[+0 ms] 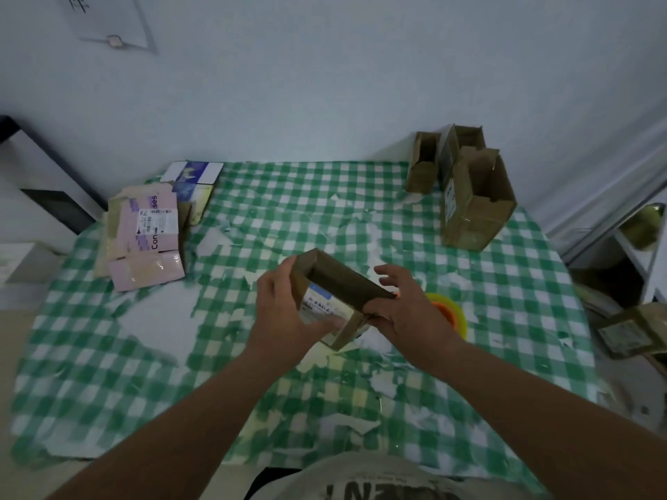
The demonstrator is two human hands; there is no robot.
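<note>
Cardboard box gripped by left hand, right hand fingers pinching end flap; brace box firmly, move flap along its crease.

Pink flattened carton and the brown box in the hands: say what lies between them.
Only green checked tablecloth, worn white in patches, between the pink carton and brown box; head view.

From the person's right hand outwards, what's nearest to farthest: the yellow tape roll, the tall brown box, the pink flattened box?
The right hand grips a small brown box.
1. Yellow tape roll, just beside the hand on its right.
2. Tall brown box, standing at the back right.
3. Pink flattened box, far left.
</note>
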